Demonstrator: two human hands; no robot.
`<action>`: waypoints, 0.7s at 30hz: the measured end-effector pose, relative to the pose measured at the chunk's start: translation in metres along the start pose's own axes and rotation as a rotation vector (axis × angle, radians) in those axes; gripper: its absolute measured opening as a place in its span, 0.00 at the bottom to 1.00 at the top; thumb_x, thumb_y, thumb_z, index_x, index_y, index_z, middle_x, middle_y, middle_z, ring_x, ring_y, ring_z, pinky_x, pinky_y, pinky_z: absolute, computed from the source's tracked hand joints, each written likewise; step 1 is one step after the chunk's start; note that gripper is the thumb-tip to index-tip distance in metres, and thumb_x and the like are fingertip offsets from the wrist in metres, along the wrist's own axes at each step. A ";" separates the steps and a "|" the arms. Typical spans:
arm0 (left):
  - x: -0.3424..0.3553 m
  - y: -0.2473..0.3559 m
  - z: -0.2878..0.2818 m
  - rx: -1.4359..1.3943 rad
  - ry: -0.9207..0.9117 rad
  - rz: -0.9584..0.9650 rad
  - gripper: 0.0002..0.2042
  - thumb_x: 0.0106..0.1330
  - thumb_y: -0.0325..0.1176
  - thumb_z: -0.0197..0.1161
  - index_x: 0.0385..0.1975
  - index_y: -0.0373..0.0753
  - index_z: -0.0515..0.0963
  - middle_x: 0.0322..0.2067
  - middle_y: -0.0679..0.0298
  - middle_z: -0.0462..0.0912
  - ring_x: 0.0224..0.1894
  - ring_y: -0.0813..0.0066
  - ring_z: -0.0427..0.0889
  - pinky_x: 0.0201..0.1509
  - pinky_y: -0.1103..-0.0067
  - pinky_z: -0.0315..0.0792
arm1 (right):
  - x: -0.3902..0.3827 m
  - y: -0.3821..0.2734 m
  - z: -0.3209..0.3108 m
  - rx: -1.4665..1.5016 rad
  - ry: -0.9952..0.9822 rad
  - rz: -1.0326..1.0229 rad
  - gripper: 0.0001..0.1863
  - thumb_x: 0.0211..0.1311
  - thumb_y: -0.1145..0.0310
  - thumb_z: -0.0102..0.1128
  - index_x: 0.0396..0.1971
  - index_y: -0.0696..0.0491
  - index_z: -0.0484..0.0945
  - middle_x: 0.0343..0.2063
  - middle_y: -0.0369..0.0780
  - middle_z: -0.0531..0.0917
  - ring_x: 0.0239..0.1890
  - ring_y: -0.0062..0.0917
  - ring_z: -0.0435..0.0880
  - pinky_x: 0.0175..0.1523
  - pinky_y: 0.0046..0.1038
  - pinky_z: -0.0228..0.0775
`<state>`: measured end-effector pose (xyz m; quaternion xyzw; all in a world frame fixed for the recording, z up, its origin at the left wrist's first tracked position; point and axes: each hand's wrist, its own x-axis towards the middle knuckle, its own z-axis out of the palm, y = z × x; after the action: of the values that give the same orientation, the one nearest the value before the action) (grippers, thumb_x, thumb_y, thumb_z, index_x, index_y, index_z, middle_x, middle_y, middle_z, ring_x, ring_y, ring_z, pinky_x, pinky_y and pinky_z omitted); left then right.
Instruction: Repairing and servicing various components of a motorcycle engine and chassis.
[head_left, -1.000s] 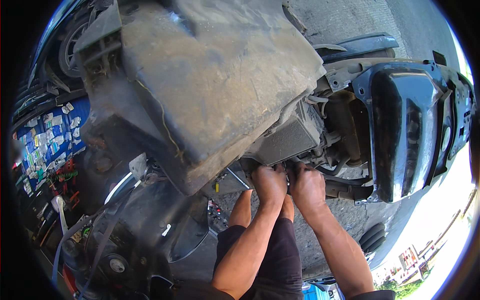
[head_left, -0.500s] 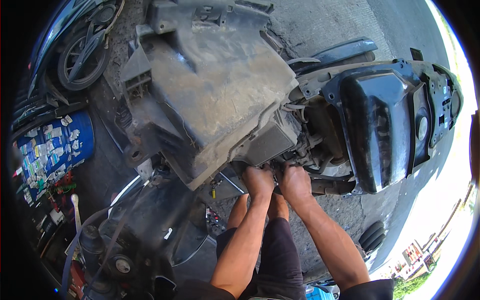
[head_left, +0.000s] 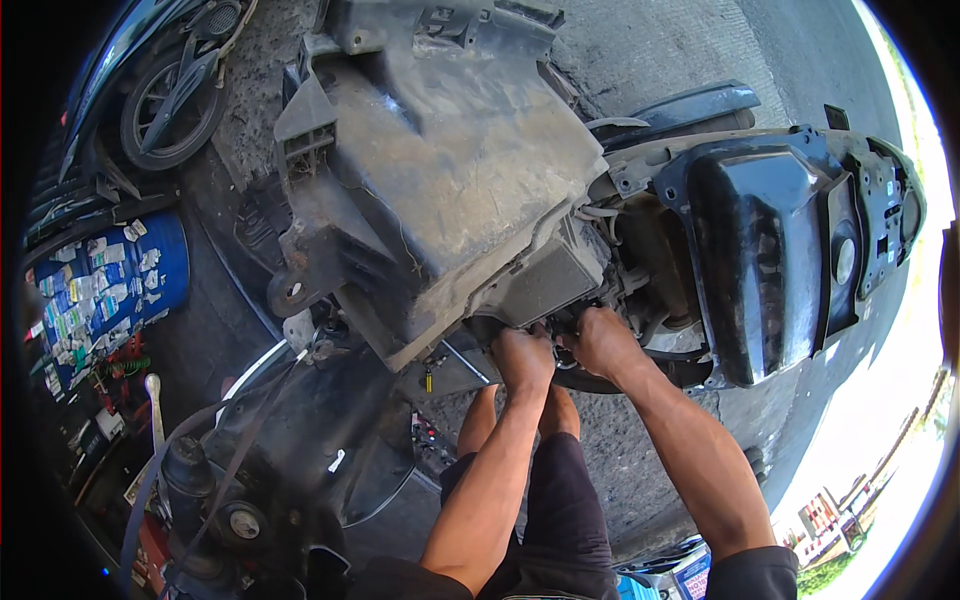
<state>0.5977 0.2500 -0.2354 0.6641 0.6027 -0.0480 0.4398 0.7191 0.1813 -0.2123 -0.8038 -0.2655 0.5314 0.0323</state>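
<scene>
Through the head view, I am curling my bare left hand (head_left: 523, 357) and bare right hand (head_left: 606, 343) just below the dusty dark-grey rectangular box (head_left: 545, 283); I cannot tell whether either is pinching anything. A large dirt-browned plastic cover (head_left: 465, 170) is sitting above-left of that box, a glossy black rounded shell (head_left: 745, 270) right.

- Strong daylight floods the right side, where the background (head_left: 865, 425) burns out to white.
- Pale glare streaks the glossy dark housing (head_left: 770, 290); the dusty plastic cover (head_left: 480, 190) reflects more softly.
- The lower left is dim, its black parts (head_left: 290, 430) merging in shadow.
- The hands (head_left: 523, 358) are lit on their backs, fingertips in shade.
- Fisheye distortion curves the margins, corners go black, and clutter below the blue drum (head_left: 172, 262) looks soft.
</scene>
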 end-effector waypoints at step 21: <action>0.006 -0.002 0.005 -0.079 -0.128 -0.113 0.08 0.65 0.23 0.64 0.41 0.27 0.84 0.37 0.56 0.89 0.38 0.69 0.86 0.47 0.75 0.75 | -0.024 -0.028 0.111 1.082 0.613 0.296 0.26 0.65 0.61 0.62 0.56 0.65 0.78 0.39 0.60 0.85 0.46 0.50 0.86 0.52 0.39 0.78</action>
<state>0.5999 0.2514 -0.2429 0.6067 0.6115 -0.0914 0.4997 0.6042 0.1683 -0.2308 -0.8174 0.1757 0.3351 0.4343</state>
